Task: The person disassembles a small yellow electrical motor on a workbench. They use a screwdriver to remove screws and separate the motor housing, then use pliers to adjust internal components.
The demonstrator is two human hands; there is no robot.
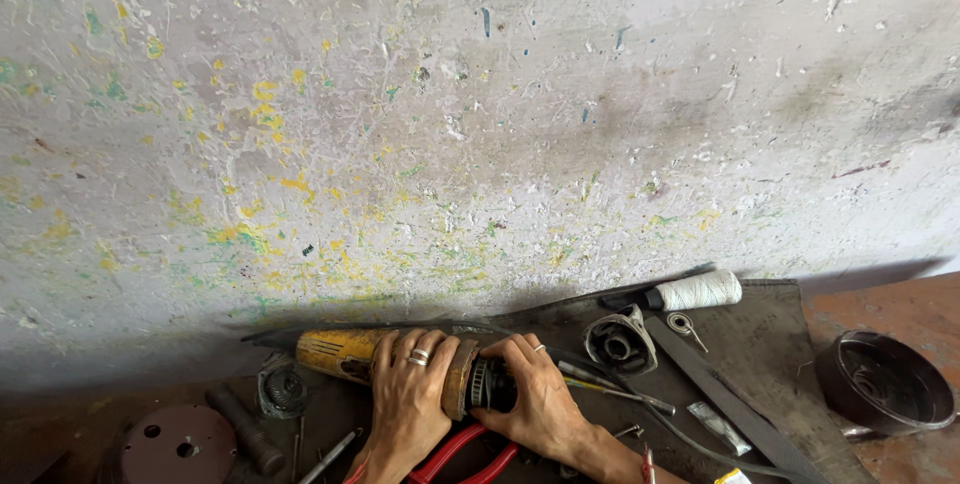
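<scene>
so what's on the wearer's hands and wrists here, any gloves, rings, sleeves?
No gloves and no sleeves in view. The left hand wears two silver-coloured rings stacked on one finger. The right hand wears one thin silver-coloured ring. The right wrist carries a red thread band with a pale bit. Nothing else is worn on either hand.

A paint-flecked wall (480, 124) rises behind a dark mat (760, 344) strewn with workshop odds and ends: a spool of white thread (697, 290), a grey metal gear housing (620, 342), red-handled pliers (470, 454) and a flat metal bar (730, 402). A round black drum (884, 382) sits at right, a reddish disc (175, 444) at left.
</scene>
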